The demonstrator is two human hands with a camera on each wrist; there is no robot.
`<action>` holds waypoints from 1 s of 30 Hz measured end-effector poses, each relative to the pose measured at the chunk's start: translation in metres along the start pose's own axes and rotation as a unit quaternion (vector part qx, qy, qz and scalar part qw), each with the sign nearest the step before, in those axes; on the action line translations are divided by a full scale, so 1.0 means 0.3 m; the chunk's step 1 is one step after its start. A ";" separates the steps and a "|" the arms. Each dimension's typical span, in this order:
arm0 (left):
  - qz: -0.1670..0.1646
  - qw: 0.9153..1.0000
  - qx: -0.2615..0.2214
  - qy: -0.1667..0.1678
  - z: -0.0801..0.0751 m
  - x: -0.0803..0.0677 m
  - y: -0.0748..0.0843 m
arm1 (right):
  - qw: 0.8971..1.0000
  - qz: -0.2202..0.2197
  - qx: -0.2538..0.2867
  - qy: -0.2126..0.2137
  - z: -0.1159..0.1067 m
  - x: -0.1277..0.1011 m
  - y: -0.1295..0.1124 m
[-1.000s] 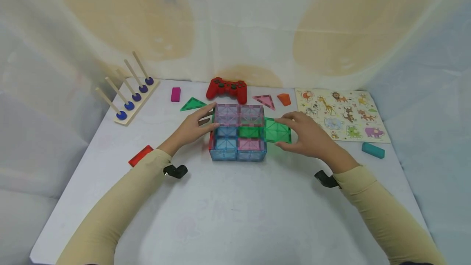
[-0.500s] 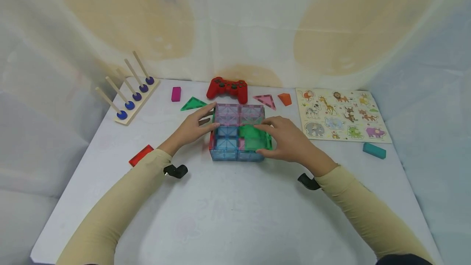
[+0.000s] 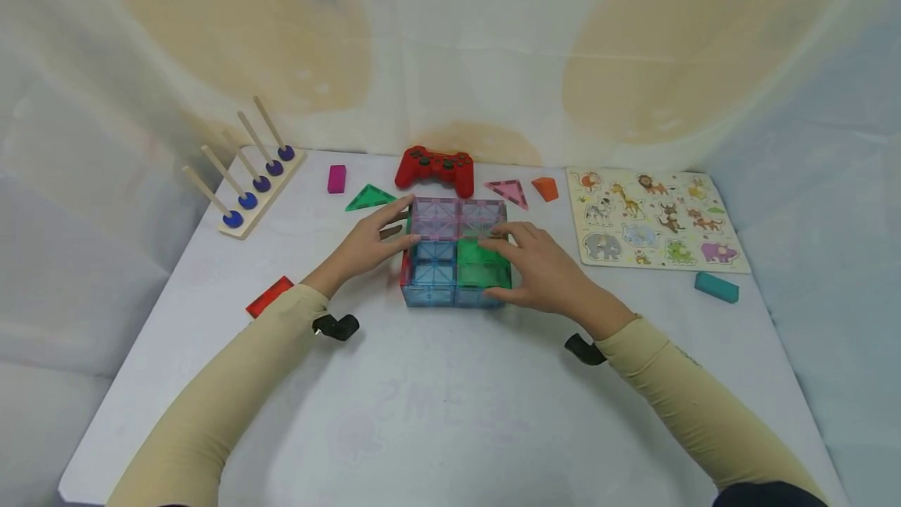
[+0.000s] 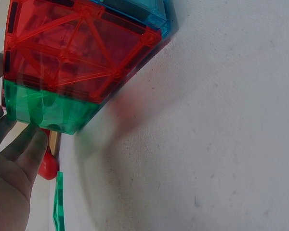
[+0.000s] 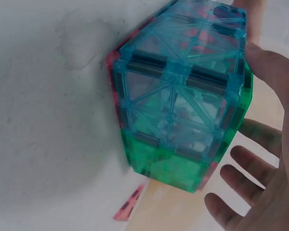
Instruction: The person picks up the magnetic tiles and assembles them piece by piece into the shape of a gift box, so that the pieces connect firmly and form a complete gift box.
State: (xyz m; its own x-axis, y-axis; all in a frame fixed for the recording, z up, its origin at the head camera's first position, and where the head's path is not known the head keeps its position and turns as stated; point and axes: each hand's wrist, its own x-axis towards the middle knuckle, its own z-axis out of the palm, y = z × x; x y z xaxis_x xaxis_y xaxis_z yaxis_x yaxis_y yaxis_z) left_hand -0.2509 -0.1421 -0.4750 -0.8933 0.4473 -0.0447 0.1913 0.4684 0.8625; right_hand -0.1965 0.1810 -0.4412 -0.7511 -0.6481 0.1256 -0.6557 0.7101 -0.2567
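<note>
A box of translucent magnetic tiles [image 3: 431, 297] stands mid-table in the head view. Its top shows two purple tiles at the back, a blue one at front left and a green square tile [image 3: 475, 263] at front right. My right hand [image 3: 549, 272] pinches that green tile by its near and far edges, thumb in front and index finger behind. The other right fingers [image 5: 238, 185] are spread beside the box. With fairly straight fingers, my left hand [image 3: 362, 247] touches the box's left side, where red and green wall tiles [image 4: 82, 53] show in the left wrist view.
Behind the box lie a red game controller [image 3: 435, 170], a green triangle tile [image 3: 370, 198] and a pink triangle tile [image 3: 508, 192]. A peg stacker [image 3: 260, 198] stands back left, an animal puzzle board [image 3: 655, 217] back right. Loose blocks include a red one [image 3: 270, 297] and a teal one [image 3: 716, 287].
My right hand has moved left with the green tile, from beside the box onto its front right top, covering the opening there. The left hand has stayed in place.
</note>
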 end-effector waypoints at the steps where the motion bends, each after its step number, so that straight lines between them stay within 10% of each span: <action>1: 0.000 1.000 0.001 0.002 0.002 0.007 -0.014 | 1.000 0.003 0.008 -0.006 0.002 -0.003 0.008; 11: 0.009 1.000 0.001 0.002 0.001 0.015 -0.044 | 0.993 0.007 0.109 -0.038 0.017 -0.024 0.077; 30: -0.013 0.997 0.042 0.064 -0.081 -0.055 -0.115 | 0.992 0.004 0.120 -0.041 0.025 -0.031 0.081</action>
State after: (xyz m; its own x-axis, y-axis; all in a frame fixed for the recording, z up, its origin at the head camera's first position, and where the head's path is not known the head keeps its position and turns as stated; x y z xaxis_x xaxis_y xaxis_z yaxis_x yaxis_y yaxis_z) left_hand -0.2526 -0.1842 -0.4919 -0.9420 0.3356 0.0023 0.1956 0.5432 0.8165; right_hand -0.2048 0.2022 -0.4558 -0.7407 -0.6701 0.0478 -0.6055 0.6351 -0.4796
